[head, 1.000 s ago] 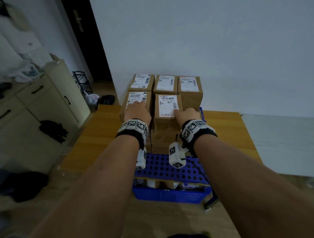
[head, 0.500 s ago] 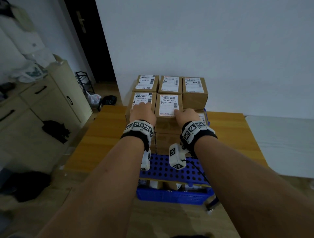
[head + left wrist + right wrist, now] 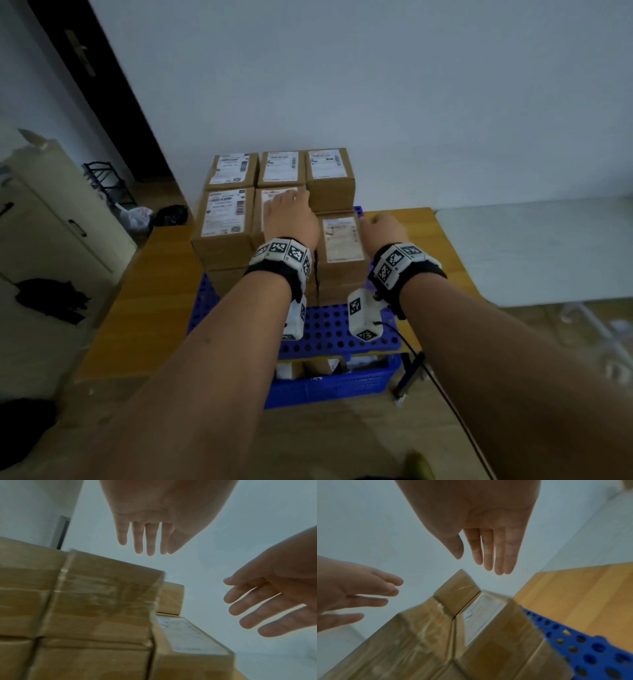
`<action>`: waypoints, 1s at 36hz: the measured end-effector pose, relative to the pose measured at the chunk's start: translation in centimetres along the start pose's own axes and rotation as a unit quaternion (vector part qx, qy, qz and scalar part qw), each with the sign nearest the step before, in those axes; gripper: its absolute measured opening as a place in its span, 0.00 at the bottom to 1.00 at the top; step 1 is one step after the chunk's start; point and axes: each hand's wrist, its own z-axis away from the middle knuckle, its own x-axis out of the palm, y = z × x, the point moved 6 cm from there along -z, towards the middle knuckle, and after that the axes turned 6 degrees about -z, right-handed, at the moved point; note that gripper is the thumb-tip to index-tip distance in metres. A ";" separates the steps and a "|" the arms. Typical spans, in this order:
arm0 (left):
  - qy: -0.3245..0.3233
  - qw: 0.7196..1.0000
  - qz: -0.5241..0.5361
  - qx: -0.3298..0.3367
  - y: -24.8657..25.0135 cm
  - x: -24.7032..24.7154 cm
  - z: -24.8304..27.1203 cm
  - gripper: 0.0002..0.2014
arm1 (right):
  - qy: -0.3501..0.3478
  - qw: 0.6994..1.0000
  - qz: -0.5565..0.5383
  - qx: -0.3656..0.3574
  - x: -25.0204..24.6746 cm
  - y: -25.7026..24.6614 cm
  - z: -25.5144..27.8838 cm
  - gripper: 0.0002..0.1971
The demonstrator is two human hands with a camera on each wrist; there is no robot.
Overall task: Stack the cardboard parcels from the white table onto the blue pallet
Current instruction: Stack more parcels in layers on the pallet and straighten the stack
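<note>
Several brown cardboard parcels (image 3: 224,219) with white labels stand stacked on the blue perforated pallet (image 3: 329,335). My left hand (image 3: 291,219) hovers with straight fingers over the front middle parcel (image 3: 102,601), holding nothing. My right hand (image 3: 383,228) is open beside the lower front-right parcel (image 3: 342,240), apart from it. In the wrist views both palms are flat, the left hand (image 3: 147,538) and the right hand (image 3: 491,545) above the cardboard tops. The white table (image 3: 531,253) lies to the right.
The pallet (image 3: 590,655) rests on a wooden table (image 3: 137,308), with a blue crate (image 3: 329,387) under its near edge. A cream cabinet (image 3: 51,219) and dark doorway (image 3: 85,85) are on the left. A plain wall rises close behind the stack.
Both hands have lifted off the top front parcels and shifted to the right. The left hand went from the front-left parcel to over the middle one; the right hand is past the stack's right side.
</note>
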 end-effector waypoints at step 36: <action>-0.171 0.948 0.094 0.253 63.2 14.7 5.4 0.21 | 0.152 0.968 -0.024 0.199 -43.7 46.6 -7.9 0.18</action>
